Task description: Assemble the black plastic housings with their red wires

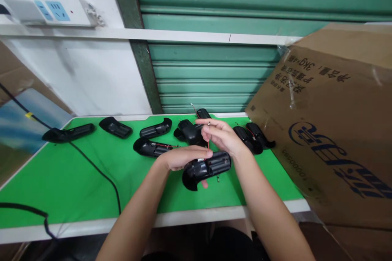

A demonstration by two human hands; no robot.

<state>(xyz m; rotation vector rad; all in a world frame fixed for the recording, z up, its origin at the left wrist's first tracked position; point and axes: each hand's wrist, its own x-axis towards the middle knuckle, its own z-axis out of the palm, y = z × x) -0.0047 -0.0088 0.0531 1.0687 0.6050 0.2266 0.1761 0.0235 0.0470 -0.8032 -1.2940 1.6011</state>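
Note:
A black plastic housing (206,167) with an open compartment and a curved end is held above the green table. My left hand (186,155) grips it, thumb on top and fingertips showing below. Just above the housing, my right hand (222,134) has its thumb and index finger pinched on something small, at the end of a thin red wire; what it is stays too small to name. Behind the hands lie more black housings (190,131), one partly hidden by my right hand. A tiny metal piece (218,179) shows just below the held housing.
Several similar black housings (115,127) lie along the back of the green table (88,171). A black cable (98,166) crosses its left side. A large cardboard box (330,130) stands at the right. Behind are a green shutter (214,77) and a white socket strip (55,11).

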